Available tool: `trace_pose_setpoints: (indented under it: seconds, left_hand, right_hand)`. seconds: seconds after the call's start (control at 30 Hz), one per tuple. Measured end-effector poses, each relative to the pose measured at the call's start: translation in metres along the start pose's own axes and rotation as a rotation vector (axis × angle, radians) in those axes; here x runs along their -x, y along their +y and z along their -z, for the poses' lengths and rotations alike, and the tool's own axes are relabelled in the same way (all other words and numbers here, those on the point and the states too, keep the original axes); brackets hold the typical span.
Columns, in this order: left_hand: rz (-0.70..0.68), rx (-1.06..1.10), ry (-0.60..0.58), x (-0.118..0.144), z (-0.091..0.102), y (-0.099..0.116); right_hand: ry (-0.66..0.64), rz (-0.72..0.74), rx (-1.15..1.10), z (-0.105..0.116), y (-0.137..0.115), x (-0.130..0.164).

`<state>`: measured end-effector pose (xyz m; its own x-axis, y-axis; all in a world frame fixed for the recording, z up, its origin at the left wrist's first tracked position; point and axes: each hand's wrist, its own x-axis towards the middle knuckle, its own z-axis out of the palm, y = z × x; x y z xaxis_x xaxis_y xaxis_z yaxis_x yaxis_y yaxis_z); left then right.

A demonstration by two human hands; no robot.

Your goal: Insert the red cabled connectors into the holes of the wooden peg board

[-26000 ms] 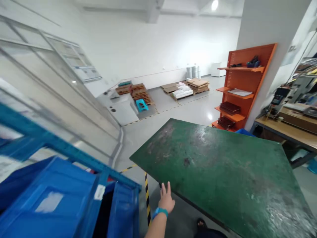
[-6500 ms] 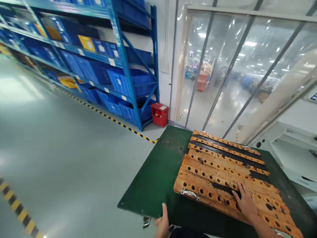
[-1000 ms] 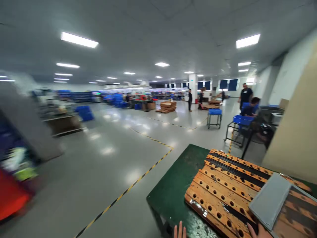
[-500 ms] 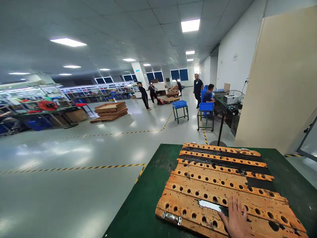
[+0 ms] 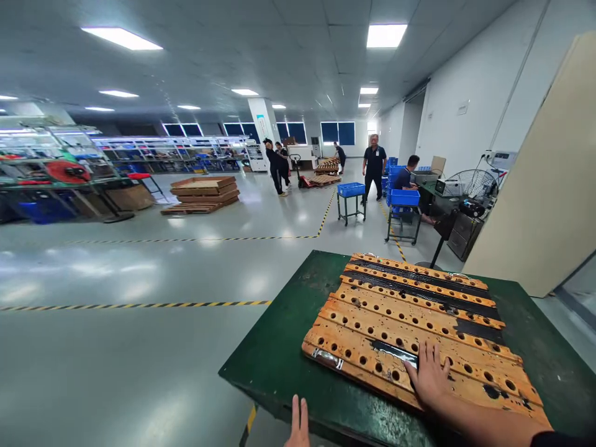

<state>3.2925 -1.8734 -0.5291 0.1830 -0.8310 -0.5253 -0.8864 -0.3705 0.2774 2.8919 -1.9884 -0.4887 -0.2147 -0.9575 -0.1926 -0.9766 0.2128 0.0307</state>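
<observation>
Board (image 5: pixel 410 323), orange wood with rows of holes and black strips, lies flat on the green cart top (image 5: pixel 279 360), filling most of its right side. My right hand (image 5: pixel 431 379) rests palm down on the board's near edge, fingers spread, nothing gripped. My left hand (image 5: pixel 298 425) sits at the cart's near rim at 7 o'clock from the board, fingers together and straight; can't tell if it hooks the rim. Metal handle (image 5: pixel 327 358) on the board's near-left corner, untouched.

Risk, my call: the board is only pinned by a flat palm, so a jolt or hard turn could slide it toward the left side of the top.

Blue-bin trolleys (image 5: pixel 351 197) stand at 12 o'clock, with people (image 5: pixel 374 164) standing beside them. Pallet stack (image 5: pixel 202 194) lies well apart at 10 o'clock. Beige partition (image 5: pixel 540 186) stands near at 2 o'clock and could clip the cart's corner.
</observation>
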Motion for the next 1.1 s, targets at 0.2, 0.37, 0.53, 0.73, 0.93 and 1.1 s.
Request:
trace_pose_setpoints:
  seconds: [0.2, 0.37, 0.53, 0.73, 0.93, 1.1]
  left_hand:
    - [-0.067, 0.052, -0.117, -0.008, 0.052, -0.036]
    - [-0.003, -0.018, -0.101, -0.004, 0.061, -0.007]
    - [-0.014, -0.039, -0.070, -0.024, 0.048, 0.001]
    - [0.051, 0.019, -0.048, -0.033, 0.040, 0.018]
    - [0.080, 0.029, -0.016, -0.021, 0.016, 0.021]
    - [0.033, 0.004, 0.064, 0.011, 0.003, -0.006]
  right_hand:
    - [0.048, -0.012, -0.040, 0.007, -0.054, 0.006]
    - [0.065, -0.004, -0.062, -0.001, -0.054, -0.008]
    - [0.049, -0.022, -0.039, -0.019, -0.051, -0.030]
    - [0.038, -0.002, -0.070, -0.023, -0.044, -0.037]
    - [-0.021, 0.016, -0.096, -0.020, -0.035, -0.025]
    - [0.050, 0.037, -0.065, -0.029, -0.033, 0.005]
